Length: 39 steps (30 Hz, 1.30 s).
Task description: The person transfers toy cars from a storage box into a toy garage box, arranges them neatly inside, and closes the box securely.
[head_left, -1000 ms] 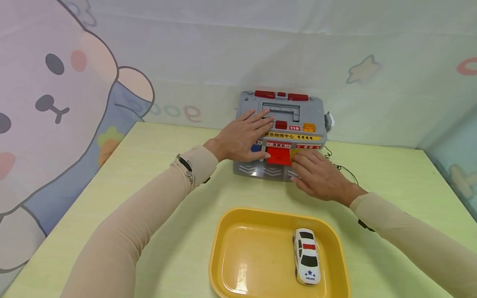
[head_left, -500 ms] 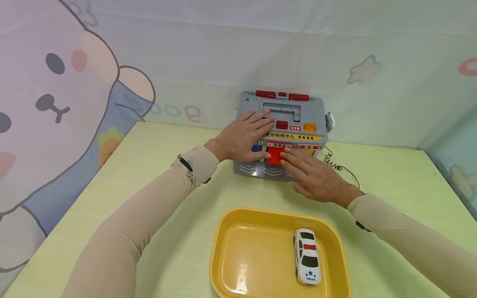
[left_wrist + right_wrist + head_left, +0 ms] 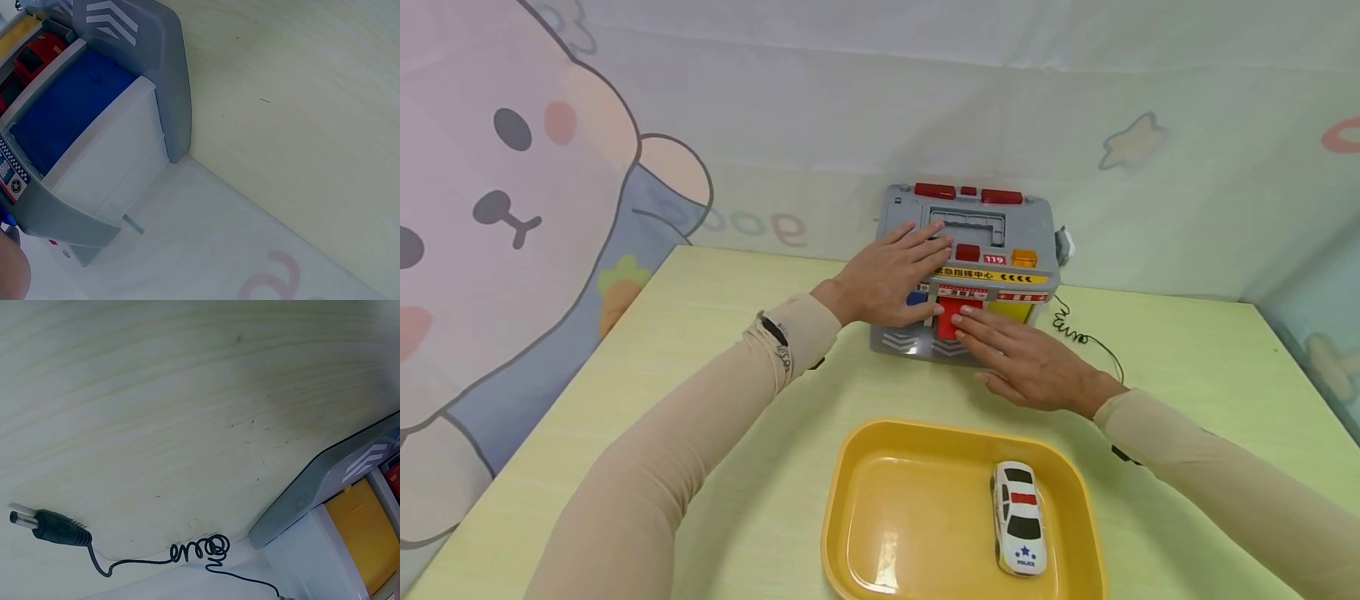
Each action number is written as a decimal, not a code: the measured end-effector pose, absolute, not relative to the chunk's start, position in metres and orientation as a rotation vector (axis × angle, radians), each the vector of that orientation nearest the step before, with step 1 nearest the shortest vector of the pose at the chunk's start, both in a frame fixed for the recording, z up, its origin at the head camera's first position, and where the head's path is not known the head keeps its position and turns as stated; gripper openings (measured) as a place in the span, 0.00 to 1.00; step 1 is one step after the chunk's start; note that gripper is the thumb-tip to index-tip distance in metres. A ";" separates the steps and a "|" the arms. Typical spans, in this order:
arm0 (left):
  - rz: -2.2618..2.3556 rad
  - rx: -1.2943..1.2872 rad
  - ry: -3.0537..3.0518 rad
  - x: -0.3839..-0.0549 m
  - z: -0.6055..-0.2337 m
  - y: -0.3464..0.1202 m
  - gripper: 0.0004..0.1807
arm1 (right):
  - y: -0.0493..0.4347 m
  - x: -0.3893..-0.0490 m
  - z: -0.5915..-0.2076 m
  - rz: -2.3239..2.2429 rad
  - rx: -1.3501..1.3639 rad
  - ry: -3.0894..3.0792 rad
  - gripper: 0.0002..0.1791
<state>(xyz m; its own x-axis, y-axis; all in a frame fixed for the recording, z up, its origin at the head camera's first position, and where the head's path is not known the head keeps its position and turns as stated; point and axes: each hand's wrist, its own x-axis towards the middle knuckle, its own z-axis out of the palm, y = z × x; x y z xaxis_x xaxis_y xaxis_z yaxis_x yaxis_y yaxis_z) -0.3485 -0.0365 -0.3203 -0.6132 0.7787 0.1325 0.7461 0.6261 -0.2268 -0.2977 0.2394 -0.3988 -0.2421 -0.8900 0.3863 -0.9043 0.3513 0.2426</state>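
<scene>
A grey toy garage (image 3: 1037, 225) stands against the backdrop, with red and orange buttons and a carry handle on its roof. My left hand (image 3: 891, 279) lies spread on the roof's left part, its thumb by the middle bay. The straight fingers of my right hand (image 3: 1030, 358) reach to the red front (image 3: 948, 321) of that bay. In the left wrist view, a red toy car (image 3: 40, 56) shows in the middle bay beside the lowered blue door (image 3: 72, 109). The right bay's yellow door (image 3: 362, 531) is down. My right hand hides part of the garage's front ramp.
Nearer me is a yellow tray (image 3: 887, 427) holding a white toy police car (image 3: 1021, 517). A coiled black cord (image 3: 1078, 337) trails right of the garage, ending in a barrel plug (image 3: 59, 528). A white-and-grey piece (image 3: 1064, 244) juts from the garage's right side.
My right hand has moved left from the yellow door to the red middle bay, and its fingers have straightened. The yellow door shows more now. My left hand has stayed on the roof.
</scene>
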 end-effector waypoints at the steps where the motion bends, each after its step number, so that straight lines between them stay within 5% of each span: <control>1: 0.212 -1.254 -2.632 -0.349 -0.320 -0.037 0.44 | 0.239 -0.298 -0.399 0.037 1.569 -2.173 0.32; 39: 0.128 -1.243 -2.652 -0.350 -0.319 -0.037 0.37 | 0.229 -0.307 -0.403 -0.217 1.549 -2.411 0.37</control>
